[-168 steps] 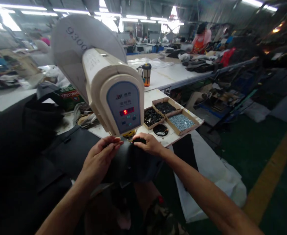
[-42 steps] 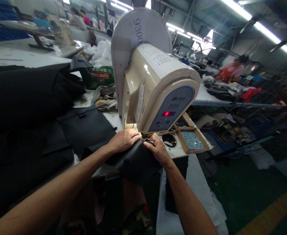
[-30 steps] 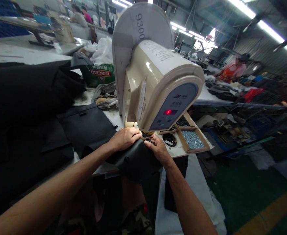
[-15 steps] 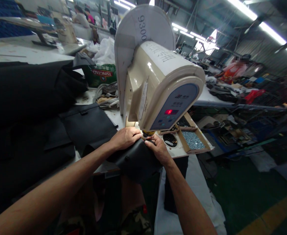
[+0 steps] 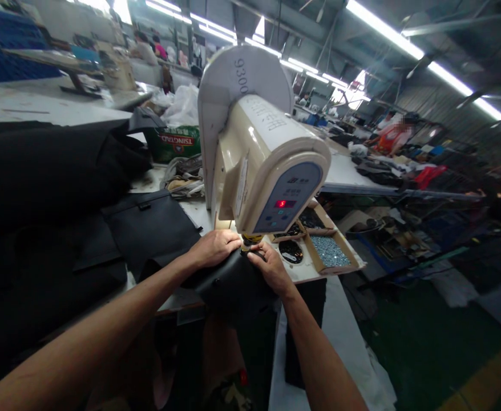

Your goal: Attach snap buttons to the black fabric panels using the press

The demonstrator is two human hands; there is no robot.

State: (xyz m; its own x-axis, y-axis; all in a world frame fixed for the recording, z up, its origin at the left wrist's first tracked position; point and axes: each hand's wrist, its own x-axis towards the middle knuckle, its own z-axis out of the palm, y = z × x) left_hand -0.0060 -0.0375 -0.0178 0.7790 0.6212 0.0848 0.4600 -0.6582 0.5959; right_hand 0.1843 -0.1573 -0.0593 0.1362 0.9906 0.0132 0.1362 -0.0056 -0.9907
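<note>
A black leather-like piece (image 5: 229,285) lies under the head of a cream snap-fastening machine (image 5: 267,160), its near part hanging over the table edge. A small round stud shows on its surface. My left hand (image 5: 216,248) grips the piece's far edge from the left, fingers together close to the machine's tool (image 5: 250,240). On the other side of that tool, my right hand (image 5: 271,265) pinches the same edge between thumb and fingers. Both hands are closed, and my fingertips partly hide the spot under the tool.
To the right sit a box of small silvery fasteners (image 5: 330,251) and a round well of dark parts (image 5: 291,252). Flat black panels (image 5: 156,222) and a large black roll (image 5: 53,171) fill the left. A person (image 5: 391,137) stands at a cluttered table far right.
The camera view has shifted, so the machine sits slightly lower and further left. Both hands stay on the black piece beside the tool, with the right fingers slightly moved along the edge.
</note>
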